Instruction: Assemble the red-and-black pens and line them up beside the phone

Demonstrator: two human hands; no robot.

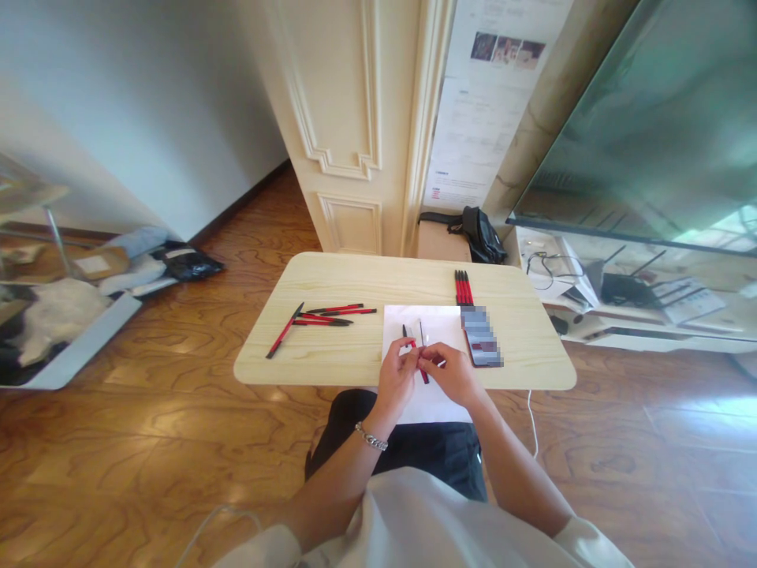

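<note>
Over the white paper [436,402], my left hand [398,372] is closed, its thumb and fingers pinched at a red and black pen [425,379]. The pen's dark end points away from me and its red barrel passes by the fingertips. My right hand [449,371] is also closed, its fingertips meeting the left ones over the pen. What the right fingers pinch is hidden. Just beyond the fingers is a thin dark stick [422,327], too small to make out. Several loose red and black pens [322,319] lie to the left.
A row of red and black pens [464,289] lies at the table's [355,276] far right side. Below it is a phone [483,339] with a blurred screen. A black bag [482,235] rests behind the table. A cabinet [627,327] with cables stands at right.
</note>
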